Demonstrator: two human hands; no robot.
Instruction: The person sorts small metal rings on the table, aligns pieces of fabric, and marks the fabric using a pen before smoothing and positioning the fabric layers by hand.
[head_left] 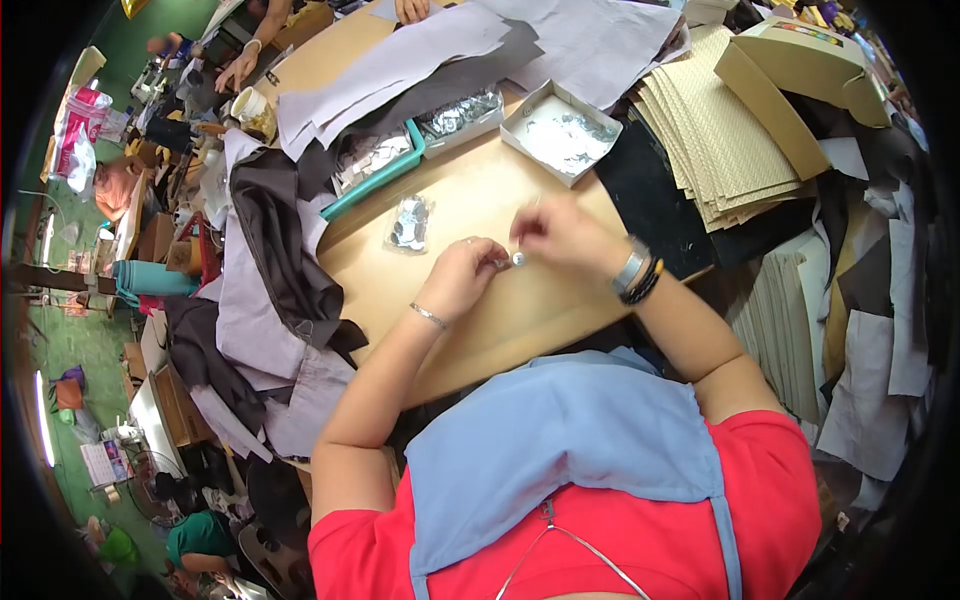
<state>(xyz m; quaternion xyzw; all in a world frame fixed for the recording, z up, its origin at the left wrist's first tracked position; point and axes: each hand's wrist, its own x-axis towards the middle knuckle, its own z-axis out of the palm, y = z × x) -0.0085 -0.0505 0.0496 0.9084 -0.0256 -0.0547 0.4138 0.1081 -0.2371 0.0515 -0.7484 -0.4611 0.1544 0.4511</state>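
Observation:
Over the tan tabletop, my left hand has its fingertips pinched together. A small round white piece shows right at these fingertips; its exact kind is too small to make out. Just to the right is my right hand, raised and smeared by motion, so its fingers do not show clearly. A clear plastic bag of small dark and silvery parts lies beyond my left hand. Farther back, an open white box contains small shiny pieces.
A teal tray of small pale pieces stands behind the bag, beside a box of bagged dark parts. Grey sheets cover the back. Dark and grey cloth lies left; textured cream sheets are stacked right. Another person's hand reaches in.

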